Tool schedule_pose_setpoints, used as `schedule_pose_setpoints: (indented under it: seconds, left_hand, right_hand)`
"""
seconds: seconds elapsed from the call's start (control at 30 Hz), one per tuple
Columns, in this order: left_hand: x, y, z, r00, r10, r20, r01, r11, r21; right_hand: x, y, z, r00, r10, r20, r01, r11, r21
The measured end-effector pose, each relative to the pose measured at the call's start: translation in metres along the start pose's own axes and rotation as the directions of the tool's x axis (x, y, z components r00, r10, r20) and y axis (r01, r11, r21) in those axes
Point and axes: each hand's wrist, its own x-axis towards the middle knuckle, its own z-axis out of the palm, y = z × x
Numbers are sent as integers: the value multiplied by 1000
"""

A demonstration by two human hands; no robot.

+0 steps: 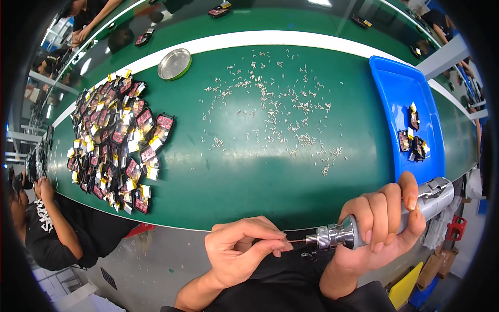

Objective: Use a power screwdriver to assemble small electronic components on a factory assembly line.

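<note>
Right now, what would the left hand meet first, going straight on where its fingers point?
Probably the ribbed silver metal nose of the grey cylindrical tool, beyond the thin coppery rod at the fingertips of the left hand; depth is unclear.

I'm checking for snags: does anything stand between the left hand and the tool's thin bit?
Nothing visible: the left hand pinches at the thin bit of the silver power tool in the right hand.
</note>
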Motion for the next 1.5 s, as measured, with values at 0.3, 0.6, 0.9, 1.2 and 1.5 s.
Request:
schedule_pose_setpoints:
  seconds: [0.3,0.6,0.9,1.2,1.5]
  left_hand:
    - [-2,-5,-1,997,28,67,-18,990,-140]
    - [-1,1,0,996,-25,87,29,999,-43]
    - [9,-1,2,929,289,231,-369,771,519]
    - [54,50,-51,931,331,156,-309,484,819]
    - [268,125,-228,913,407,24,59,-191,980]
  right_hand:
    - [-3,-1,-3,999,34,-17,-33,997,72]
    - [-5,-1,-6,998,39,47,-40,999,22]
    - [-1,-1,-11,996,64,60,-56,991,-125]
    - [5,13,-22,978,6,-209,-20,998,-63]
    - [0,20,-39,983,34,-179,-53,993,-102]
